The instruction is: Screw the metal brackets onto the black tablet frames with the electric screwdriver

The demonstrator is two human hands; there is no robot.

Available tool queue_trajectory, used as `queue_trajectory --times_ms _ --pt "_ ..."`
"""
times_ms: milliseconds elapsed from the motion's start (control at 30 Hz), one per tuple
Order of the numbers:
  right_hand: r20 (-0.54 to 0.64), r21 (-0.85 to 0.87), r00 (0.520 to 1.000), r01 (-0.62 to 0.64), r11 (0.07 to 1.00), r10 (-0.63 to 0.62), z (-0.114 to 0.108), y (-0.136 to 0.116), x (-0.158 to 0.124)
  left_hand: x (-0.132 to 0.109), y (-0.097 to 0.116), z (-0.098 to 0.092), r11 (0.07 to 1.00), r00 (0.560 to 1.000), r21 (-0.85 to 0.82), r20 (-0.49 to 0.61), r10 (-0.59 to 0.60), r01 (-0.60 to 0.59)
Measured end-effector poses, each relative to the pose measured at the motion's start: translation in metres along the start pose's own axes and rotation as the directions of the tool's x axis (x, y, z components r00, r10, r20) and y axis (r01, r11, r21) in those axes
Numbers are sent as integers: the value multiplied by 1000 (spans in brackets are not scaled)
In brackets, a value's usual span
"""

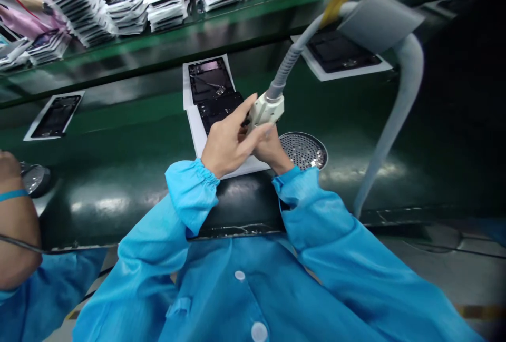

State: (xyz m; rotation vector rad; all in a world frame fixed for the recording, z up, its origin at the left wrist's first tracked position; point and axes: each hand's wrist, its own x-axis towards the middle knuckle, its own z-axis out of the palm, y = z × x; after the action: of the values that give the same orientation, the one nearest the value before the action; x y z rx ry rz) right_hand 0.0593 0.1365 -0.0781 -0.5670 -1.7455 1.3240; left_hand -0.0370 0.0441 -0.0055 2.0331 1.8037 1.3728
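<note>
The left hand (229, 143) held a boxy white plastic tool (266, 110) left of the round silver metal tray (293, 146); what the right hand (272, 151) held, I couldn't tell. The tool seemed hard and light, best held by its sides.

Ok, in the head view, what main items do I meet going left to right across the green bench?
Left-side dark panel, upper middle dark panel, white handpiece, perforated round dish, right-side dark panel.

Glossy green workbench (126, 147), grey floor (427, 279)
</note>
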Motion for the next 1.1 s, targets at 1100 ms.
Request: queue_trajectory --times_ms 1100 --pt "-70 -78 991 -117 990 112 -4 -22 -17 -83 -73 18 925 943 362 333 -16 -112"
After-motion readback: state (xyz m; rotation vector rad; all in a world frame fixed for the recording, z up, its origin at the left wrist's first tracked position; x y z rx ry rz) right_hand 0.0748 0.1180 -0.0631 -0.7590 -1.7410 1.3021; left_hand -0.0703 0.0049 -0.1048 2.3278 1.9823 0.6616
